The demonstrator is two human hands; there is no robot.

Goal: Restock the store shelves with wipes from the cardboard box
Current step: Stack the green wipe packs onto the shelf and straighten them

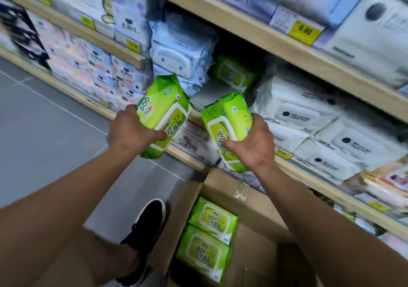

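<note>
the left hand (pixel 130 132) wraps one green wipes pack (pixel 164 114), thumb pressed on its front. the right hand (pixel 254 143) clasps a second green pack (pixel 227 127) the same way. both hover at the shelf's front edge (pixel 194 161), above the open cardboard box (pixel 254 209), where two more green packs (pixel 207 238) lie against its left wall.

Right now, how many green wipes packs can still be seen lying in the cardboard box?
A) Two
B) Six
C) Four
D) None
A: two green packs lie face up in the cardboard box, while the left hand and right hand each hold one more pack up by the shelf.
</note>
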